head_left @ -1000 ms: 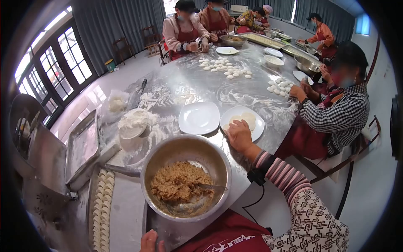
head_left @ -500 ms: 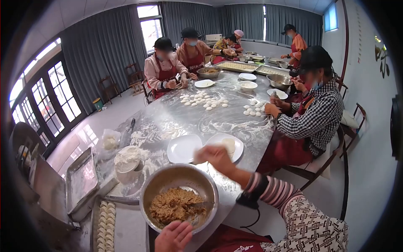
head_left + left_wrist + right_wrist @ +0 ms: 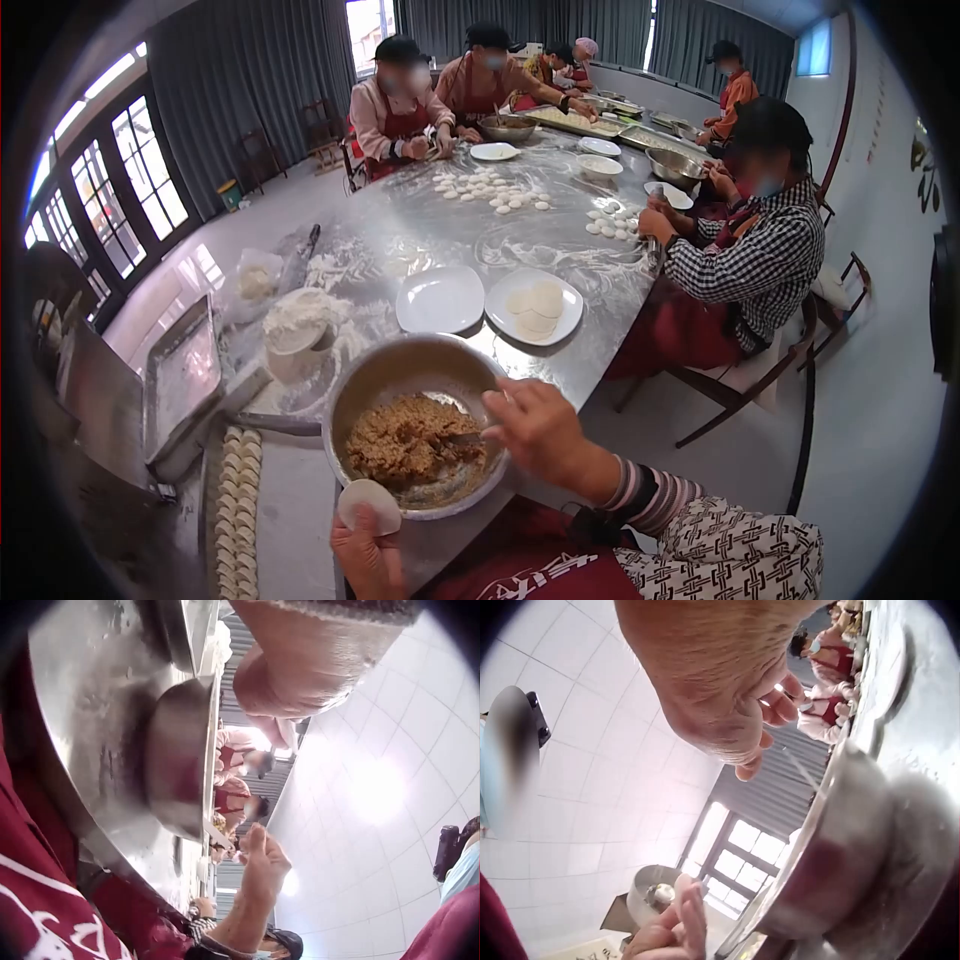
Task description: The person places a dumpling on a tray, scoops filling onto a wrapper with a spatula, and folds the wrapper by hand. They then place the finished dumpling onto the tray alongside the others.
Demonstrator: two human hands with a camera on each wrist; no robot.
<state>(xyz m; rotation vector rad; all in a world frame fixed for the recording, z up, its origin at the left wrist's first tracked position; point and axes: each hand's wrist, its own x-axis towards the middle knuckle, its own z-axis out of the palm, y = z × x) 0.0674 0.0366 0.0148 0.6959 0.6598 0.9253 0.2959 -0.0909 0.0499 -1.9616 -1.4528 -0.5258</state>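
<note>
A steel bowl [image 3: 372, 375] of brown minced filling [image 3: 405, 445] stands at the table's near edge. My right hand [image 3: 530, 425] reaches over its right rim and pinches the thin handle of a spoon [image 3: 462, 437] lying in the filling; in the right wrist view the handle [image 3: 804, 774] runs from the fingers [image 3: 769, 712] down to the bowl [image 3: 840, 847]. My left hand [image 3: 362, 550] holds a round white dough wrapper [image 3: 368, 505] just below the bowl. Beyond the bowl sit an empty white plate [image 3: 440, 298] and a plate [image 3: 560, 325] bearing a few wrappers [image 3: 535, 305].
A tray of lined-up dumplings [image 3: 238, 490] lies at the near left beside a floured metal tray [image 3: 180, 380] and a flour bowl [image 3: 295, 335]. A person in a checked shirt [image 3: 750, 255] sits at the right. Others work at the far end near dough rounds [image 3: 495, 190].
My right hand left the plate of wrappers, came back to the bowl and took the spoon handle. My left hand rose beside the bowl and now holds a wrapper.
</note>
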